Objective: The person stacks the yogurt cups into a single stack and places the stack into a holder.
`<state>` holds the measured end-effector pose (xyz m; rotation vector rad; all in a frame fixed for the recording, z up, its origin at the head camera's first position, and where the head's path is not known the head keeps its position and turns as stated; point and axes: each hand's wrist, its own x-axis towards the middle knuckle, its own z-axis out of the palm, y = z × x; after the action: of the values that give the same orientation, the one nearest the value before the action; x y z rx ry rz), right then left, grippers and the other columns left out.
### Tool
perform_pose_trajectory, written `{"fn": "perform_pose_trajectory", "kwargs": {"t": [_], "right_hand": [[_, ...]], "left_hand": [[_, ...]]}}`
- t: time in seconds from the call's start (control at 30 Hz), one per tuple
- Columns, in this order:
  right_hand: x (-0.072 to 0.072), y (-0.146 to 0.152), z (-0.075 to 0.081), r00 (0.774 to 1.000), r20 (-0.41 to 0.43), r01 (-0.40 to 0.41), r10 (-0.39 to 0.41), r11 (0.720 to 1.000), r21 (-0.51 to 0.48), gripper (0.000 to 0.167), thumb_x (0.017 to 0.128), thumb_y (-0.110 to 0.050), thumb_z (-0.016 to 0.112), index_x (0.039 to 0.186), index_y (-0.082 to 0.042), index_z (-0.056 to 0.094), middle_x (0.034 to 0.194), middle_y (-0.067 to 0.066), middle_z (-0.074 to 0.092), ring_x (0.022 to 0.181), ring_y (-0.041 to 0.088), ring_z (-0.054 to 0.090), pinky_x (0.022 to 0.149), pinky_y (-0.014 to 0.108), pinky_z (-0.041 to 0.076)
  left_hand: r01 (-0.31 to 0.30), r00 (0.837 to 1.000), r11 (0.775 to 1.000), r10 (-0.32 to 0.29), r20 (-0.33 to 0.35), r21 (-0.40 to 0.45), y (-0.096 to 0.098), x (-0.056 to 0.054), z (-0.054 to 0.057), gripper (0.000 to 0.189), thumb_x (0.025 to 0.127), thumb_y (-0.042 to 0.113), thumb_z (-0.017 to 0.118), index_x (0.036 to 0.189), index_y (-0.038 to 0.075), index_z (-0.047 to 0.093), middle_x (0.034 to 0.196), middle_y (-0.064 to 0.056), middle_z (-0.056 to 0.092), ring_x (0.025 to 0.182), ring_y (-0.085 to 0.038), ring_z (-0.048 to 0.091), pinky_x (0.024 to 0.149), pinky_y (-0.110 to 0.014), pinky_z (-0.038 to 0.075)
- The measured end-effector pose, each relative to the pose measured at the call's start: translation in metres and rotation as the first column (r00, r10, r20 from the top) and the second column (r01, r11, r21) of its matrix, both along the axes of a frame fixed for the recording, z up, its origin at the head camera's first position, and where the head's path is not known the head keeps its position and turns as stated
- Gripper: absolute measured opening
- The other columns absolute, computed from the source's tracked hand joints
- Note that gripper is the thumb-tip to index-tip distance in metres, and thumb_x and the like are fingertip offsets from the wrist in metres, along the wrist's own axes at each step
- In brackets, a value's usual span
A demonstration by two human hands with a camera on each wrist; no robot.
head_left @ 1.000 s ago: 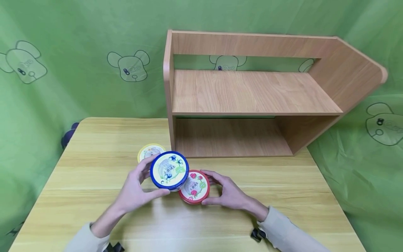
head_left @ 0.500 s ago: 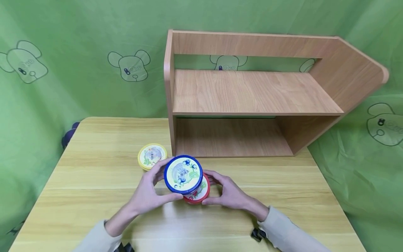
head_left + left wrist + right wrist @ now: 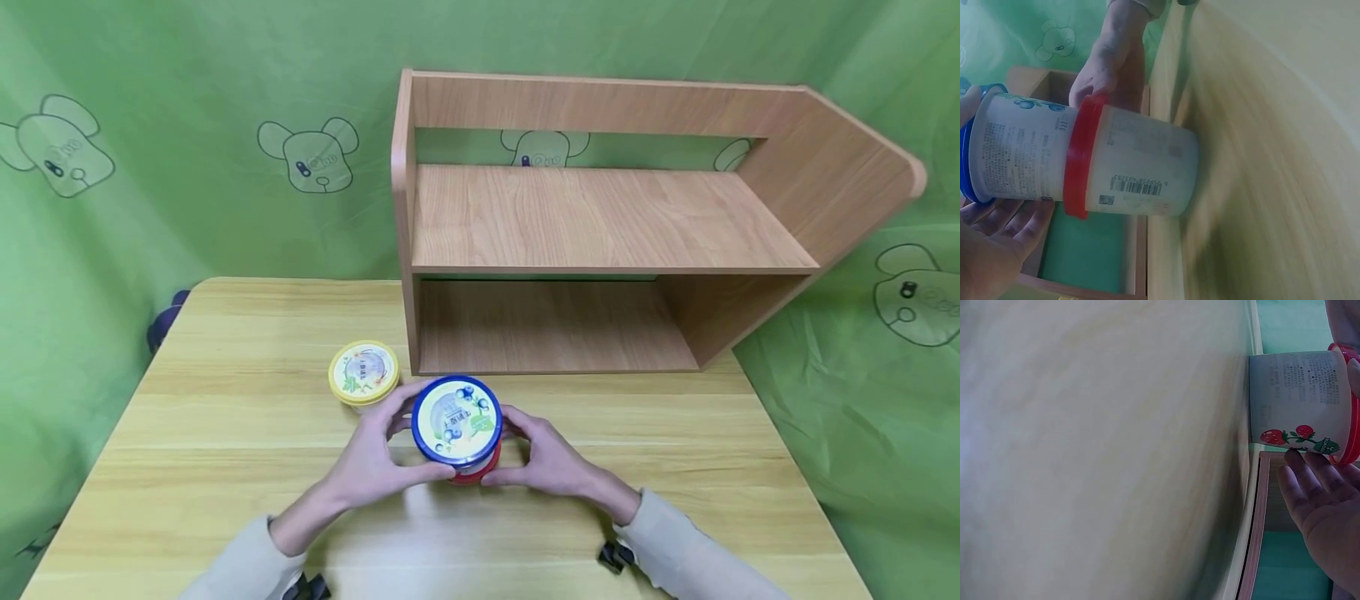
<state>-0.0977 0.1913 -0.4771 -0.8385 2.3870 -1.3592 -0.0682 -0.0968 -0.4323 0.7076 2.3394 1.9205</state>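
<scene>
Sleeves [image 3: 697,546]: pale matte cloth, reaching my wrists; a small black object [image 3: 615,557] sits by each cuff.
Left hand [image 3: 375,462]: my fingers and thumb are spread to the width of the blue-lidded tub [image 3: 457,419] and hold it from opposite sides.
Right hand [image 3: 551,458]: my fingers and thumb hold the red-lidded tub [image 3: 1297,400]; the right wrist view shows fingertips against its wall.
Blue-lidded tub: upright above the red-lidded tub; the head view shows its round, glossy lid with blueberries and leaves, the left wrist view its white wall with fine print, the base meeting the red lid.
Red-lidded tub: on the counter [image 3: 210,467], its lid mostly covered in the head view; the left wrist view shows a barcode and a square code on the tapering wall, the right wrist view strawberries and a text block.
Yellow-lidded tub [image 3: 364,372]: on the counter, beyond my left hand, near the shelf's left foot; round, printed lid.
Counter: pale wood grain, smooth, rounded far left corner.
Shelf [image 3: 615,217]: pinkish-brown wood grain, two tiers, side panels with rounded front corners.
Purple object [image 3: 163,321]: lumpy, past the counter's left edge, partly hidden.
Curtain [image 3: 187,217]: green, softly creased cloth with outlined animal heads.
</scene>
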Motion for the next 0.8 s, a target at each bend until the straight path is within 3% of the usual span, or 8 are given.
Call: {"fn": "perform_pose_trajectory", "kwargs": {"t": [0.8], "right_hand": [[-0.0016, 0.0021, -0.0005, 0.999, 0.037, 0.000, 0.000, 1.000, 0.006, 0.087, 0.083, -0.033, 0.092, 0.157, -0.029, 0.046, 0.154, -0.007, 0.060, 0.140, 0.017, 0.059, 0.120, 0.052, 0.050]], "left_hand": [[0.008, 1.000, 0.998, -0.009, -0.019, -0.068, 0.0075, -0.0032, 0.0006, 0.093, 0.076, 0.024, 0.096, 0.155, 0.021, 0.048, 0.148, -0.003, 0.063, 0.128, -0.020, 0.067, 0.107, -0.037, 0.060]]}}
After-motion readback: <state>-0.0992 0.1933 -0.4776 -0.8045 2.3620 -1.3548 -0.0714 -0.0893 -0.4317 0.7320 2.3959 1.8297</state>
